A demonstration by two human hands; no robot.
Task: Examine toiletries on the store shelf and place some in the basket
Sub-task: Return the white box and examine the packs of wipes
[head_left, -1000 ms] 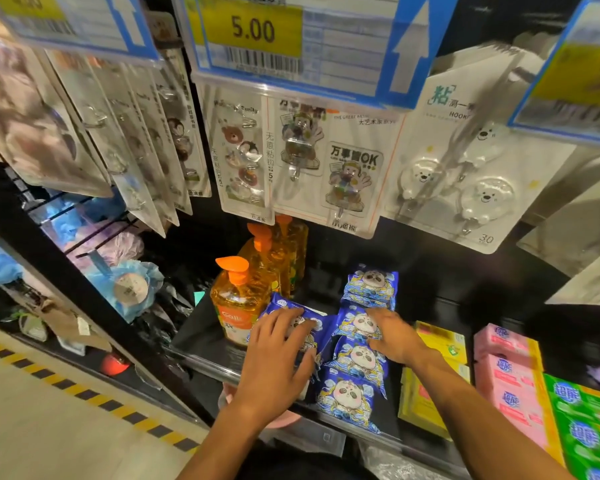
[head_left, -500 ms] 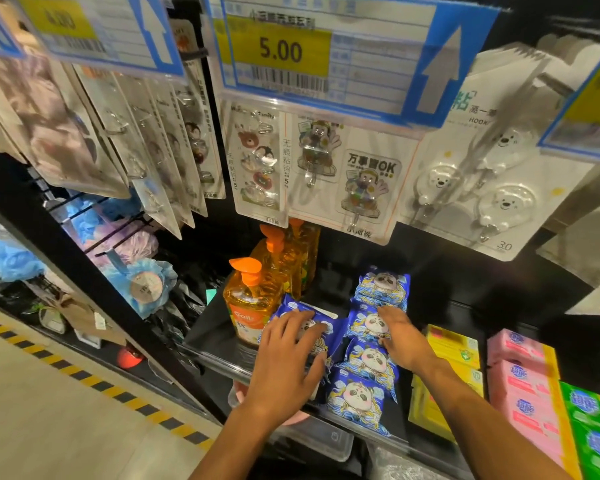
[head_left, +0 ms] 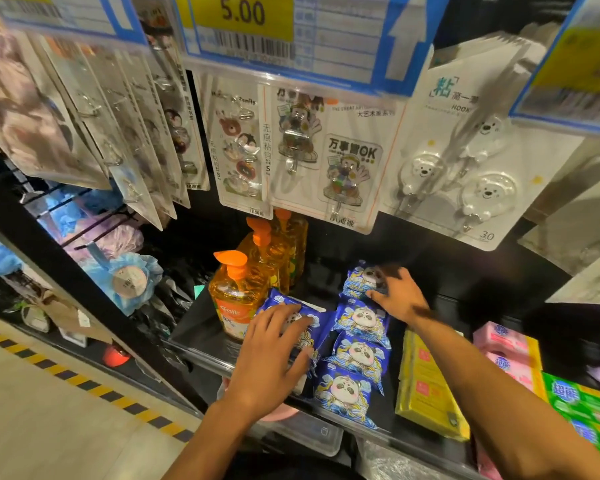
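A row of blue panda-print packets (head_left: 359,356) lies on the black shelf (head_left: 201,327). My left hand (head_left: 274,358) lies over a tilted blue packet (head_left: 293,315) that leans by the orange soap bottle. Its fingers are spread over the face and the thumb hooks the right edge. My right hand (head_left: 397,296) is blurred and reaches to the farthest packet (head_left: 361,277) in the row, fingers touching its top. A pink rim (head_left: 284,415) shows under my left wrist; I cannot tell whether it is the basket.
Orange pump bottles (head_left: 238,296) stand left of the packets. Yellow (head_left: 426,386), pink (head_left: 506,351) and green (head_left: 582,407) packs lie to the right. Hook cards (head_left: 340,161) and a 5.00 price tag (head_left: 243,12) hang overhead. Bath sponges (head_left: 125,275) hang at left.
My right hand has slid from the second packet back to the farthest one. The left hand stays on its packet. The camera has come closer.
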